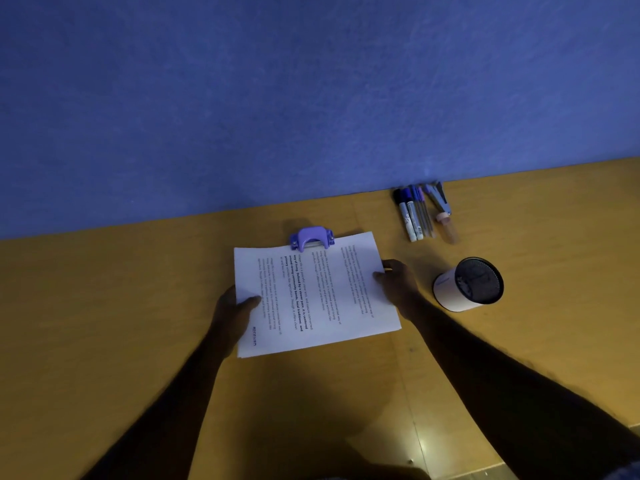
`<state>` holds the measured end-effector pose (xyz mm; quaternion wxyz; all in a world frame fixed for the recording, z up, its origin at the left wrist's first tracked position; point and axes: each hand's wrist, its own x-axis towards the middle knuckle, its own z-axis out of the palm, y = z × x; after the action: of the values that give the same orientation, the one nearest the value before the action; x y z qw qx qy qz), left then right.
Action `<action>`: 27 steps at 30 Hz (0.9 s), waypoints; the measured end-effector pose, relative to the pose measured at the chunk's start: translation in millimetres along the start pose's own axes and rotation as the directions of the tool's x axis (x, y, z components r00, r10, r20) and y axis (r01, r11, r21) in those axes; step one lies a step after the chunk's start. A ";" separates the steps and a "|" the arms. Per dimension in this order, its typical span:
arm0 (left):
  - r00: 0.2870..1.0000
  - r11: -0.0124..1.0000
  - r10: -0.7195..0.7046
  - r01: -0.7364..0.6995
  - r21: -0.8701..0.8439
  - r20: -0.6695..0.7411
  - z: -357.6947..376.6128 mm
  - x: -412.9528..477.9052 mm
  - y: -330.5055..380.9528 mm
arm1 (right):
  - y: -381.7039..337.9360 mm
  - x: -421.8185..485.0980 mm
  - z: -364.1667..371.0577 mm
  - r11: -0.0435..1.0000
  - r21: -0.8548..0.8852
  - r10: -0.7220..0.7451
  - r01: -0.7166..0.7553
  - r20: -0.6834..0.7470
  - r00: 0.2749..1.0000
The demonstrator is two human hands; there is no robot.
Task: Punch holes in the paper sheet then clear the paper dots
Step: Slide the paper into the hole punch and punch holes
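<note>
Two bare hands are holding a printed paper sheet [317, 296] by its side edges in the head view. On the sheet's left edge, the left hand [232, 315] is gripping with its thumb on top and its other fingers hidden underneath. Opposite it, the right hand [398, 279] is pinching the right edge the same way, thumb lying over the paper. More than one sheet seems to be stacked, judging by the layered near edge. The sheet's far edge is sitting in the mouth of a purple hole punch [311, 238], which is resting on the yellow-brown worktop [121, 306] close to a blue wall [277, 98]. To the right, a white cup [465, 285] with a dark inside is standing well apart from the paper. Beyond it, several markers and pens [415, 213] are lying in a row against the wall.
</note>
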<state>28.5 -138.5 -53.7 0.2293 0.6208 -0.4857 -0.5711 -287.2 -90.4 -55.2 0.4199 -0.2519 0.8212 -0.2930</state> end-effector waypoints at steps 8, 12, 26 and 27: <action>1.000 0.999 0.018 -0.018 0.046 -0.005 1.5 4.4 -0.6 | 1.9 -5.0 3.5 0.982 -0.146 -0.125 0.121 -0.014 0.992; 0.995 0.996 0.075 -0.072 0.054 -0.059 5.8 5.0 -3.2 | -0.9 -8.2 2.0 0.921 -0.327 -0.248 0.214 -0.066 0.966; 0.980 0.995 0.030 -0.011 0.101 -0.195 14.1 10.6 -12.4 | -105.7 27.4 40.2 0.644 -0.484 -0.526 0.592 0.281 0.802; 0.979 0.994 0.036 -0.015 0.105 -0.199 14.3 10.8 -12.2 | -114.6 30.7 46.5 0.631 -0.497 -0.507 0.596 0.317 0.802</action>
<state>18.0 -138.8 -72.6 0.2519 0.6799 -0.4968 -0.4769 -244.9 -203.6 -14.5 0.2729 -0.6261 0.7193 -0.1268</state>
